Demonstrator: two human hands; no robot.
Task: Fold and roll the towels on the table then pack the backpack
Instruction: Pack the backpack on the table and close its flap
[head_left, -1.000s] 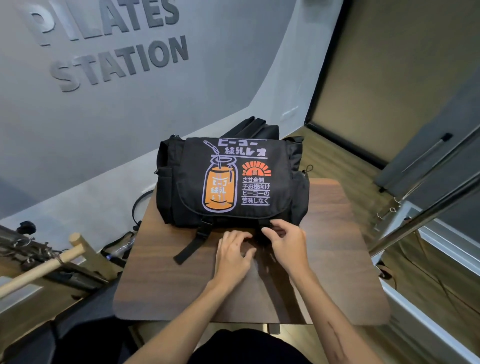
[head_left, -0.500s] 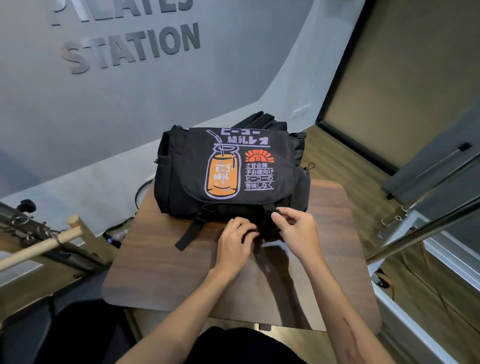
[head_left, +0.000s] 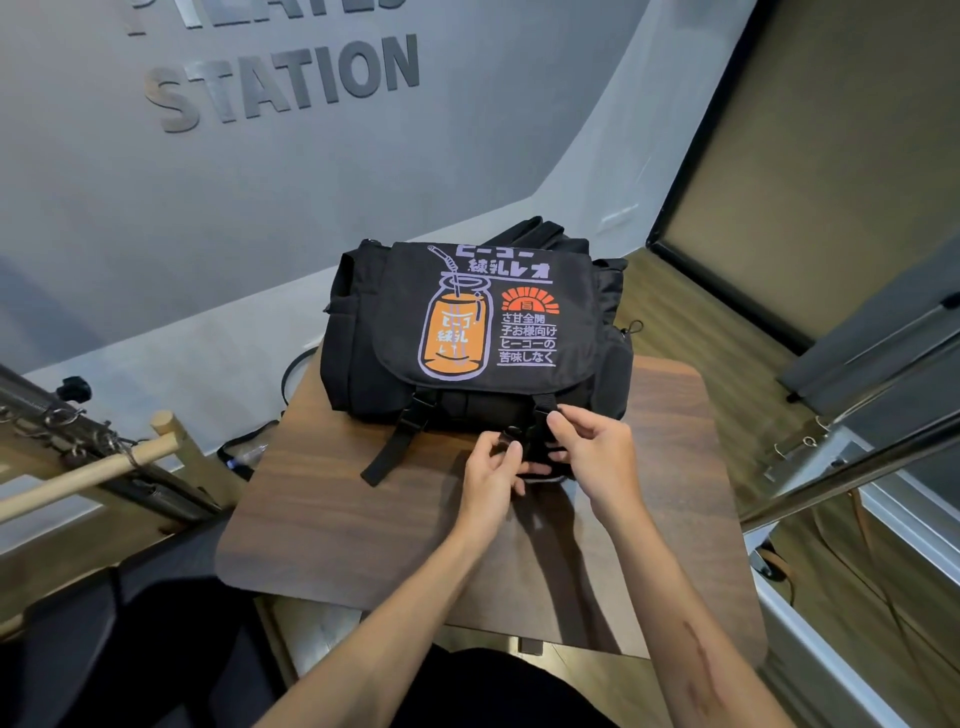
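Note:
A black backpack (head_left: 483, 332) with an orange drink print on its closed flap lies at the far side of the wooden table (head_left: 363, 514). Its left strap (head_left: 389, 452) is clipped and trails onto the table. At the bag's front right, my left hand (head_left: 491, 475) pinches the lower buckle piece, and my right hand (head_left: 597, 457) holds the right flap strap and its buckle (head_left: 543, 415) just above. The two buckle halves are close together. No towels are visible.
A grey wall with raised letters (head_left: 291, 78) rises behind the table. A wooden bar and metal frame (head_left: 93, 467) stand at the left. A black cable (head_left: 291, 374) hangs behind the table's left edge. Metal rails (head_left: 852, 457) and wood floor lie at the right.
Both hands have lifted from the table surface to the bag's right front buckle and closed on its strap pieces. The camera view has tilted slightly; the bag has stayed in place.

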